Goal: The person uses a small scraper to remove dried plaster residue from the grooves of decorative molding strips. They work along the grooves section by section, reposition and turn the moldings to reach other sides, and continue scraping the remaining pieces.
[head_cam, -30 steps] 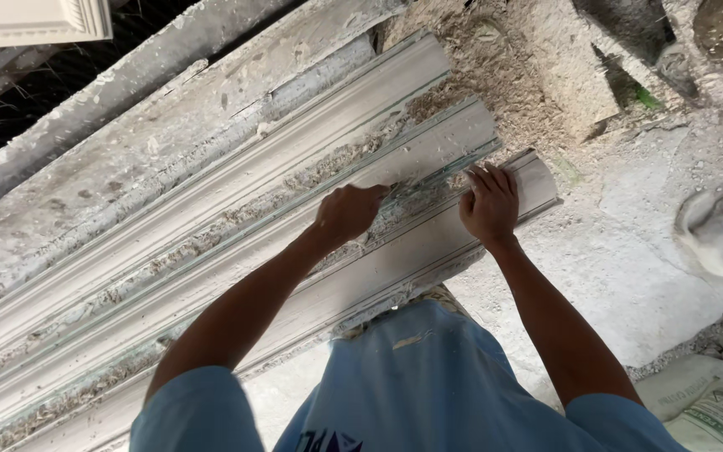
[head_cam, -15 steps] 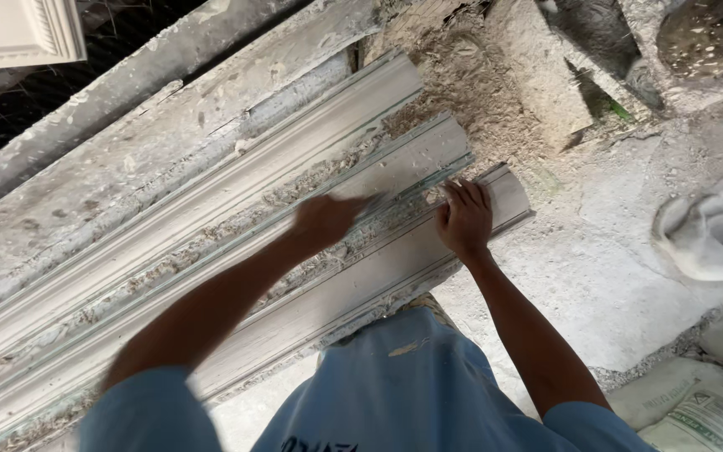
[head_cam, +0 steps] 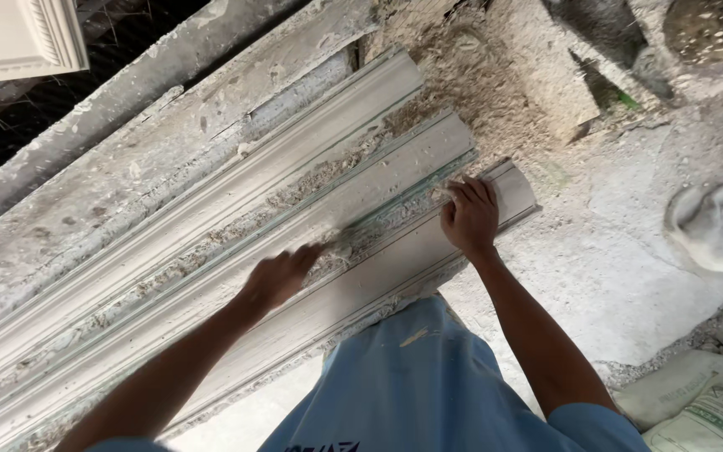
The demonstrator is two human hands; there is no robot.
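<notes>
Three long pale plaster cornice mouldings lie side by side on a rough, plaster-caked bench, running from lower left to upper right. My right hand lies on the end of the nearest moulding, fingers together with their tips at the groove. My left hand is motion-blurred over the groove between the near and middle mouldings, fingers stretched along it. A pale bit shows at its fingertips, but I cannot tell whether it is held. Crumbly plaster debris fills the grooves.
A heap of sandy rubble lies past the moulding ends. A white panel shows at the top left, a pale cloth-like lump at the right and printed sacks at the lower right. My blue shirt fills the bottom.
My left hand has slid down-left along the groove, away from my right hand. My right hand stays at the near moulding's end, its fingers now closer together.
</notes>
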